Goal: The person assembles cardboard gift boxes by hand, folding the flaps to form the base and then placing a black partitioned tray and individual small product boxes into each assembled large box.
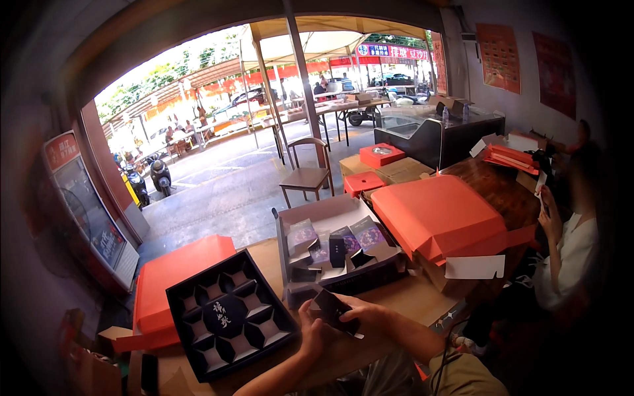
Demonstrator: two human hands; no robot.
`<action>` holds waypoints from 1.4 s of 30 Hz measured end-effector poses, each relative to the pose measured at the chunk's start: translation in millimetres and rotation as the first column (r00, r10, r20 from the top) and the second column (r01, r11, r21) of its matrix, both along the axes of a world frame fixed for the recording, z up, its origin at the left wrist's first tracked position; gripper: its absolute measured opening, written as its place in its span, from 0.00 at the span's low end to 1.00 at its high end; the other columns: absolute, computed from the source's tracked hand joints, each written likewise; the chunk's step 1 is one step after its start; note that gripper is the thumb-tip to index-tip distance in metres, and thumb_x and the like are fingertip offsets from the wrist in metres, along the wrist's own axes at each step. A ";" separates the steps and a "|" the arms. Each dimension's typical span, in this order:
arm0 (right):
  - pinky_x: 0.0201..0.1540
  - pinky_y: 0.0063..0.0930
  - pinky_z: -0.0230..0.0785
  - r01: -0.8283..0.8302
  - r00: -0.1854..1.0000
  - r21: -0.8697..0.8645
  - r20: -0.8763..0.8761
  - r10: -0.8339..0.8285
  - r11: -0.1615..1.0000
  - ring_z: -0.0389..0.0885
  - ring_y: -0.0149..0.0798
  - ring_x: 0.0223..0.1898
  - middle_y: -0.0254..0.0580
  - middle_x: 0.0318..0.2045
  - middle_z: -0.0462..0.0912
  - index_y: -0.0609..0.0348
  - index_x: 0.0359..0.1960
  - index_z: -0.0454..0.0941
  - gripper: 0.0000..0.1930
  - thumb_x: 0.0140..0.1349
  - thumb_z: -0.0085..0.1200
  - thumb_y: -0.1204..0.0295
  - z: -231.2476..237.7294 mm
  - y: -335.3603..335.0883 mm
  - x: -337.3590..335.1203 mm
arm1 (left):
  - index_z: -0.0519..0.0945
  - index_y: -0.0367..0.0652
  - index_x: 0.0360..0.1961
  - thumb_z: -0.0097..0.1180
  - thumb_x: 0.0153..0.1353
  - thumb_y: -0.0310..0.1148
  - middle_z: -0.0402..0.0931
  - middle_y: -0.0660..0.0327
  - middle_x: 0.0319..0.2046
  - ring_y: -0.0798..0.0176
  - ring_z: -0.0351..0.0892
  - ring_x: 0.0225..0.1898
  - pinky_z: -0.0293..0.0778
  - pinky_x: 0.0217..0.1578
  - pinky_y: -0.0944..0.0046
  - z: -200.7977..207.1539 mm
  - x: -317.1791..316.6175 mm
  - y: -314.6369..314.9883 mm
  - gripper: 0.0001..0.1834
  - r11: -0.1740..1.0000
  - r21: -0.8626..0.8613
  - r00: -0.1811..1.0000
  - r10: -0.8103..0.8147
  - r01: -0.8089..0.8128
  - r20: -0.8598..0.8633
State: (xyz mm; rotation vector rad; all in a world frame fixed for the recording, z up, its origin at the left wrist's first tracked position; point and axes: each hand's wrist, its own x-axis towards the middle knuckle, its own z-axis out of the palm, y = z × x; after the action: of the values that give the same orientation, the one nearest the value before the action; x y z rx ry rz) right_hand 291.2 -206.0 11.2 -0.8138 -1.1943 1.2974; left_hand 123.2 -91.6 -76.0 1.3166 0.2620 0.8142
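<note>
A small dark box [333, 309], tilted, is between my two hands just above the table's front edge. My left hand [312, 330] grips its left side. My right hand [364, 313] closes around its right side, thumb on top. Left of my hands lies a black compartment tray [222, 317] with pale-lined cells around a dark centre panel with light lettering. Just beyond my hands sits an open carton [318, 215] with a pale inside. Several small purple-patterned and dark boxes lie loosely in it, among them an upright dark box [337, 252].
Orange-red cartons [178, 277] stand on the left, and a bigger orange-red carton [439, 214] on the right. At the right another person [568, 257] sits holding something pale. A wooden chair [305, 177] and a red stool [363, 182] stand beyond the table. A display fridge [89, 208] is at left.
</note>
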 end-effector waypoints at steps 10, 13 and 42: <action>0.65 0.35 0.71 -0.079 0.968 -0.258 -0.252 0.012 0.963 0.82 0.36 0.57 0.45 0.59 0.80 0.62 0.73 0.62 0.36 0.68 0.55 0.56 -56.3 2.5 24.4 | 0.54 0.42 0.72 0.59 0.71 0.30 0.74 0.49 0.55 0.58 0.76 0.57 0.76 0.57 0.61 34.8 -2.5 -20.8 0.35 0.999 -0.031 0.999 0.010 -0.011 -0.049; 0.63 0.33 0.73 0.014 0.969 -0.181 -0.239 -0.058 0.983 0.81 0.35 0.56 0.45 0.59 0.79 0.63 0.72 0.64 0.36 0.70 0.58 0.54 -52.9 5.7 23.2 | 0.55 0.41 0.72 0.60 0.72 0.31 0.73 0.48 0.57 0.58 0.76 0.57 0.77 0.56 0.61 25.3 -0.6 -16.6 0.34 0.999 -0.043 0.999 0.025 -0.027 -0.045; 0.50 0.23 0.73 0.233 0.951 -0.071 0.226 -0.212 0.970 0.76 0.23 0.47 0.32 0.45 0.80 0.60 0.54 0.75 0.13 0.77 0.56 0.64 -30.8 3.9 23.3 | 0.62 0.41 0.68 0.61 0.71 0.26 0.70 0.53 0.58 0.64 0.76 0.54 0.76 0.56 0.66 14.5 -1.5 -13.3 0.29 0.858 0.456 0.945 0.312 -0.235 -0.099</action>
State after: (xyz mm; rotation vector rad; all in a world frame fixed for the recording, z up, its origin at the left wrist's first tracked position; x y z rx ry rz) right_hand 314.6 -202.1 -19.6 -1.1523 -1.1769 1.1072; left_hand 121.7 -104.9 -61.6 1.8085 0.4272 1.0444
